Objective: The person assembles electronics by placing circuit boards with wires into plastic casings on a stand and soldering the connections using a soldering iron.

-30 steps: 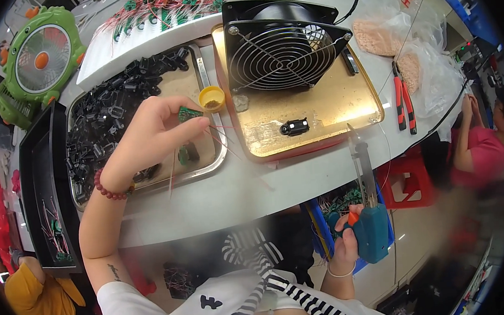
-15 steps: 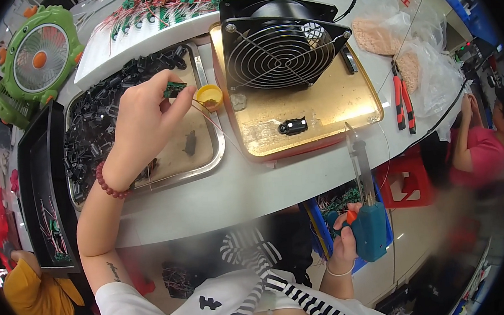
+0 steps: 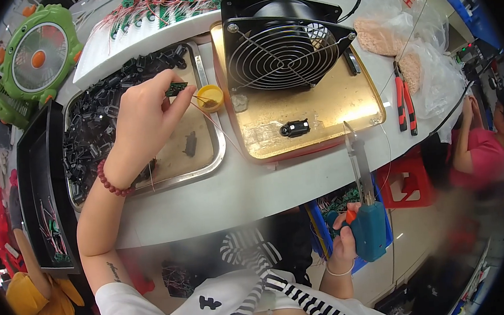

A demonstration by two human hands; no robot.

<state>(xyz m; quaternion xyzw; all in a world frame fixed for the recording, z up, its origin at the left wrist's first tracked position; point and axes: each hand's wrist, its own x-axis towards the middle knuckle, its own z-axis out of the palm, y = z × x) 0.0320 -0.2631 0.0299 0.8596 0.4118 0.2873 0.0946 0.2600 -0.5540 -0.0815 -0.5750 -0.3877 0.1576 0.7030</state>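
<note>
Crowded white surface (image 3: 219, 189) under bright light — red stool (image 3: 408, 183) on the pale floor (image 3: 423, 233) beside it.

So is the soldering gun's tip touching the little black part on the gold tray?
No, the soldering gun is held in the right hand below the table edge, its tip clear of the black part on the gold tray.

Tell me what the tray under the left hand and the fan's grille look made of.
The tray looks like polished steel: its silvery rim reflects light. The fan's grille seems to be chromed or plain steel wire, thin and shiny, in concentric rings. The left hand holds a small green circuit board above the tray.
</note>
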